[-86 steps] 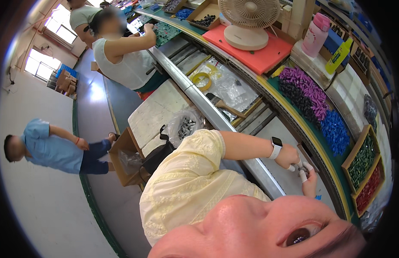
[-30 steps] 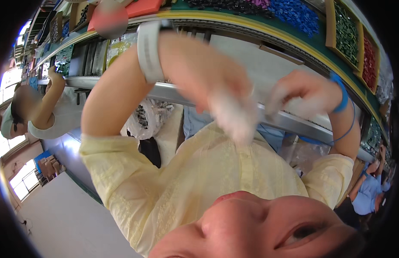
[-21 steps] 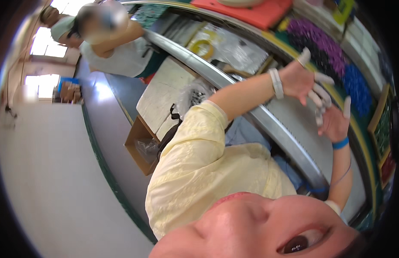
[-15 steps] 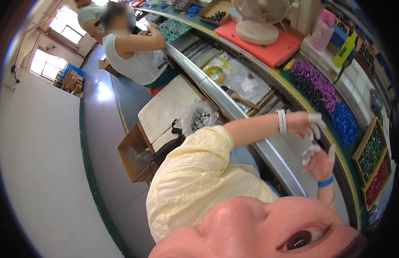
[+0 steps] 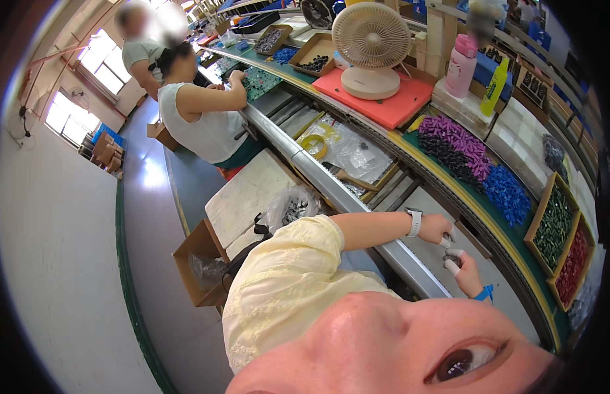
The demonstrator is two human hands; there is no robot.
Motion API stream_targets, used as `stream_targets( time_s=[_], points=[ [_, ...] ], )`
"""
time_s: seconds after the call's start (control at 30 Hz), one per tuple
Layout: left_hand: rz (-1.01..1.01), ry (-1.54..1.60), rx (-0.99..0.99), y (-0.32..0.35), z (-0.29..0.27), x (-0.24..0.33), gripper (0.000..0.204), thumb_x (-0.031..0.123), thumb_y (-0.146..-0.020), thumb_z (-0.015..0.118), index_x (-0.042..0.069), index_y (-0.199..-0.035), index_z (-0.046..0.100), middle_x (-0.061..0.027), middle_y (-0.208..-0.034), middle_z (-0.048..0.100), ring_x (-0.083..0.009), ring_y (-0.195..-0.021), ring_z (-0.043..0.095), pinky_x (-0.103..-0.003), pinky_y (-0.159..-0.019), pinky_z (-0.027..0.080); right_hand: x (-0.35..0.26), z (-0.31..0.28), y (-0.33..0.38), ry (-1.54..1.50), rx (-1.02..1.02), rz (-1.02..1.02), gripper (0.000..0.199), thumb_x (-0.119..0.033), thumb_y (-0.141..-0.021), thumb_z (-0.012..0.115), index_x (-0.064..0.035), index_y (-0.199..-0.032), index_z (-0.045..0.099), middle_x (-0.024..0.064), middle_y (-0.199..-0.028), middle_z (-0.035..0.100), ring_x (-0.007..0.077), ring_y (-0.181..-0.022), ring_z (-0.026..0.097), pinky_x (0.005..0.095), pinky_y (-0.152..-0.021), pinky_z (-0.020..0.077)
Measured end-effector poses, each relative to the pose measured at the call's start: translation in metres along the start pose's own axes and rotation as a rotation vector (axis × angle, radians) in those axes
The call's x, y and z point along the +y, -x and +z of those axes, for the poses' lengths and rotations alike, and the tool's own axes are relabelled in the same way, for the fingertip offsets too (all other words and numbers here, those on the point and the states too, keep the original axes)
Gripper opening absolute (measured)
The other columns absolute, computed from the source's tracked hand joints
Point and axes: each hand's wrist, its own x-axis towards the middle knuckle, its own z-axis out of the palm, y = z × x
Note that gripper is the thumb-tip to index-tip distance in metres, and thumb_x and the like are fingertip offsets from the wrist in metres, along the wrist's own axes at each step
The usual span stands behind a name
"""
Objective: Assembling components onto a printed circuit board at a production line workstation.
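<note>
The left hand [image 5: 438, 230] and right hand [image 5: 466, 272] are held curled, nothing visibly gripped, close together above the worktop [image 5: 443, 253] near its metal edge rail [image 5: 410, 262].

Fingertips [image 5: 449, 240] wear white covers; anything gripped is too small to tell.

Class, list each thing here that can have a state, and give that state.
left hand: fingers curled, white-capped; hold unclear
right hand: fingers curled, close to the left hand
desk fan: upright; spinning unclear
pink bottle: upright, capped
cardboard box: open on top
</note>
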Motion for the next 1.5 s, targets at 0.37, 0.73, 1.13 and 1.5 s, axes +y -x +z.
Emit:
stream_targets(
  time_s=[0.37,0.73,1.13,1.5],
  points=[
    [0.034,-0.150,-0.074,0.000,0.003,-0.004,0.034,0.025,-0.073,0.064,0.007,-0.101,0.061,-0.0151,-0.089,0.063,-0.0314,-0.083,0.059,-0.037,-0.075,0.047,-0.004,0.001,0.003,0.071,-0.009,-0.002,0.030,-0.008,-0.079,0.059,0.0007,-0.107,0.054,0.0067,-0.094,0.061,0.0124,-0.084,0.057,0.0254,-0.076,0.0453],
    [0.029,-0.206,-0.155,0.001,-0.001,0.010,0.034,0.030,-0.074,0.063,0.008,-0.100,0.061,-0.0156,-0.086,0.063,-0.0331,-0.080,0.059,-0.039,-0.073,0.046,0.000,0.001,0.001,0.027,-0.027,-0.023,0.039,-0.006,-0.079,0.060,0.0000,-0.115,0.047,0.0040,-0.095,0.056,0.0094,-0.079,0.052,0.0243,-0.074,0.0443],
    [0.060,-0.174,-0.059,-0.004,-0.006,0.005,0.026,0.031,-0.075,0.061,0.009,-0.089,0.064,-0.0148,-0.080,0.063,-0.0334,-0.075,0.059,-0.041,-0.068,0.046,-0.004,-0.005,0.000,-0.091,-0.090,0.001,0.055,-0.005,-0.077,0.061,-0.0005,-0.127,0.038,0.0027,-0.100,0.051,0.0080,-0.080,0.049,0.0238,-0.075,0.0430],
    [0.129,-0.193,0.002,-0.006,-0.007,-0.009,0.025,0.026,-0.074,0.063,0.009,-0.092,0.064,-0.0146,-0.085,0.063,-0.0312,-0.079,0.059,-0.039,-0.072,0.047,0.020,0.000,0.000,0.121,0.008,-0.189,0.052,-0.013,-0.081,0.059,-0.0031,-0.127,0.038,0.0065,-0.119,0.048,0.0149,-0.103,0.048,0.0291,-0.089,0.0375]
  ],
)
